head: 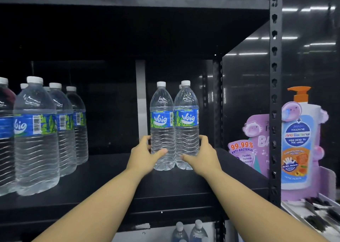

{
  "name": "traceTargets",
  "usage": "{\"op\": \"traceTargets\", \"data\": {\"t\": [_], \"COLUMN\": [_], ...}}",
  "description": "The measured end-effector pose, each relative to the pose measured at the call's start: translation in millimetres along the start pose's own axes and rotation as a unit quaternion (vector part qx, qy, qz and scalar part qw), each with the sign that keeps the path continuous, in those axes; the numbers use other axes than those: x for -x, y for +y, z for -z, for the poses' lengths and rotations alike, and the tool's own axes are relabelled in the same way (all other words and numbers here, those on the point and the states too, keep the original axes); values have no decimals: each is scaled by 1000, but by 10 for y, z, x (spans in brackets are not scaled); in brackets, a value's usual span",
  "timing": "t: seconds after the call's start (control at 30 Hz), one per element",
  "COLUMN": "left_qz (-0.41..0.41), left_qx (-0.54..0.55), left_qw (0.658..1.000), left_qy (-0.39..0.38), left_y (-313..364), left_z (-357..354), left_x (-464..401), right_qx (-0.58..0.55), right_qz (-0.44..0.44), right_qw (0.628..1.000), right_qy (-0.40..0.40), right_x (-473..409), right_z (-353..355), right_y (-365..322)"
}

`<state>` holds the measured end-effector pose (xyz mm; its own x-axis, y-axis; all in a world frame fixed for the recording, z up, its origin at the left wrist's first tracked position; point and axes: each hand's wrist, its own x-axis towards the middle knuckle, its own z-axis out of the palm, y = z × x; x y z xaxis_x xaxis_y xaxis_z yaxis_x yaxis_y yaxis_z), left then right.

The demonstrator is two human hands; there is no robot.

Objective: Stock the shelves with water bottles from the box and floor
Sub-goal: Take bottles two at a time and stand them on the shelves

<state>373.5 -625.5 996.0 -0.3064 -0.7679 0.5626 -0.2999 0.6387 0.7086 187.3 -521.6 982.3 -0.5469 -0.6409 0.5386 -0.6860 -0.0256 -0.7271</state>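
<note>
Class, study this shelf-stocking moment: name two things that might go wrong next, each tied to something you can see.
1. Each hand, left hand and right hand, grips low on its own tall bottle, left bottle and right bottle; pushed from there, the tops may tip.
2. Another cap shows behind the pair, so sliding them back may knock that hidden bottle.
</note>
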Motion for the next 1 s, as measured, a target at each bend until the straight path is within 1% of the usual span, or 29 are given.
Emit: {"op": "traceTargets", "data": {"t": [0.13, 0.33, 0.43, 0.5, 0.6, 0.7, 0.8, 0.9, 1.0], "left_qz": [8, 21, 26, 26, 30, 18, -1, -15, -23], "left_qx": [-11, 1, -3, -26, -95, -147, -207, -243, -276], "left_qw": [1000, 1000, 1000, 999, 994, 988, 978, 970, 961], "left_qy": [2, 1, -12, -27, -35, -43, -39, -14, 30], "left_y": [11, -18, -24, -6, 49, 138, 256, 352, 375], "left_z": [5, 15, 25, 74, 192, 325, 466, 603, 758], "left_x": [22, 12, 0, 13, 102, 319, 648, 1049, 1525], "right_qx": [7, 10, 19, 29, 57, 86, 100, 91, 81], "right_qz": [4, -2, -9, -14, -19, 28, 87, 142, 205], "right_qw": [1000, 1000, 1000, 999, 998, 996, 990, 983, 970], "right_qy": [-6, -13, -15, -16, -23, -27, -48, -77, -100], "right_x": [35, 54, 47, 58, 167, 367, 610, 890, 1242], "right_z": [-7, 11, 44, 101, 215, 312, 409, 485, 504], "right_y": [-6, -14, -49, -89, -124, -140, -204, -304, -397]}}
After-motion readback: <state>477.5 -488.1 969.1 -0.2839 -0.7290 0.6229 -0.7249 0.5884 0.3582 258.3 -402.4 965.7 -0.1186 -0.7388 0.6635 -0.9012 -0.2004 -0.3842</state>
